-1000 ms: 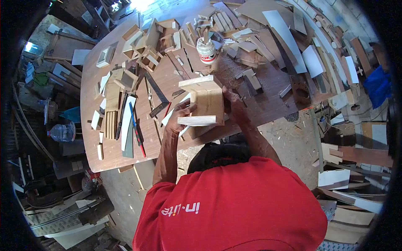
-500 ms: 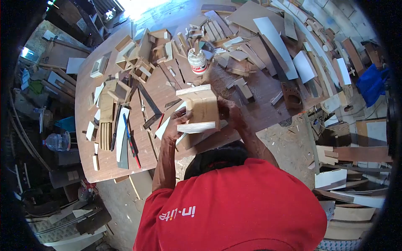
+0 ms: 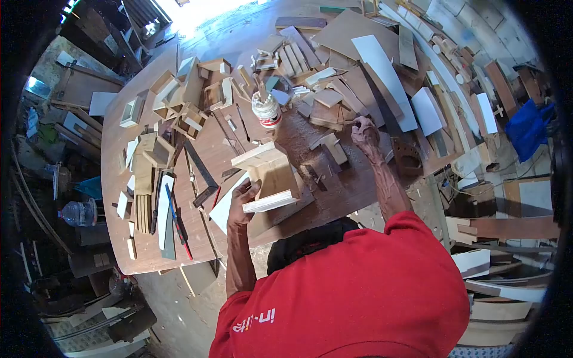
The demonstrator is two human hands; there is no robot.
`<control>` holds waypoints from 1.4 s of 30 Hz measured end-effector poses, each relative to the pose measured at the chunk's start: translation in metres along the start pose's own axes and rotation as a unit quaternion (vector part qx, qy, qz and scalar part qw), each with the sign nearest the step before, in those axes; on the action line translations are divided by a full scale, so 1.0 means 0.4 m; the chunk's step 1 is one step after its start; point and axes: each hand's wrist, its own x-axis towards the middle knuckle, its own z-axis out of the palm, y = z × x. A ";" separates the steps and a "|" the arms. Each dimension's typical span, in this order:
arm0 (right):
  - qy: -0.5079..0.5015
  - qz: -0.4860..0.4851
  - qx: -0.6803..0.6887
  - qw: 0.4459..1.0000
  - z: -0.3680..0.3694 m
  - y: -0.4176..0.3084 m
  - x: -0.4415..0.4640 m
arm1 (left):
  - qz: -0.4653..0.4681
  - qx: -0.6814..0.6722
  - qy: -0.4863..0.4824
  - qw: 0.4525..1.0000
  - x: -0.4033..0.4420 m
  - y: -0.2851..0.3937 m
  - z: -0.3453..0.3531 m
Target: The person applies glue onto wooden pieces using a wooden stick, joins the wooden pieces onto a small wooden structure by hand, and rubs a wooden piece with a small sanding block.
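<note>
Daylight pours in at eleven o'clock, burnt out to pure white, with a bluish sheen on the floor (image 3: 230, 39) just inside it. A smaller bright patch glows at ten o'clock. The bench (image 3: 352, 188) is moderately lit; shade lies below the wooden box (image 3: 271, 173), toward six o'clock. Between one and two o'clock, a long white board (image 3: 385, 80) reflects strongly. The red shirt (image 3: 352, 292) at five o'clock looks saturated, while the black cap (image 3: 304, 250) loses detail. Clutter from seven to nine o'clock sinks into gloom. Fisheye distortion bows the outer shapes, and black vignetting closes both sides.
</note>
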 end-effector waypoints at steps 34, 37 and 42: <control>-0.010 -0.125 -0.074 0.989 -0.043 0.010 0.068 | 0.039 -0.038 0.073 0.996 0.026 -0.046 0.080; -0.026 -0.133 -0.148 0.980 0.004 0.012 0.136 | 0.042 -0.033 0.077 0.996 0.019 -0.061 0.064; -0.153 -0.075 -0.120 0.978 -0.043 -0.040 0.171 | 0.057 -0.048 0.089 0.993 0.013 -0.079 0.046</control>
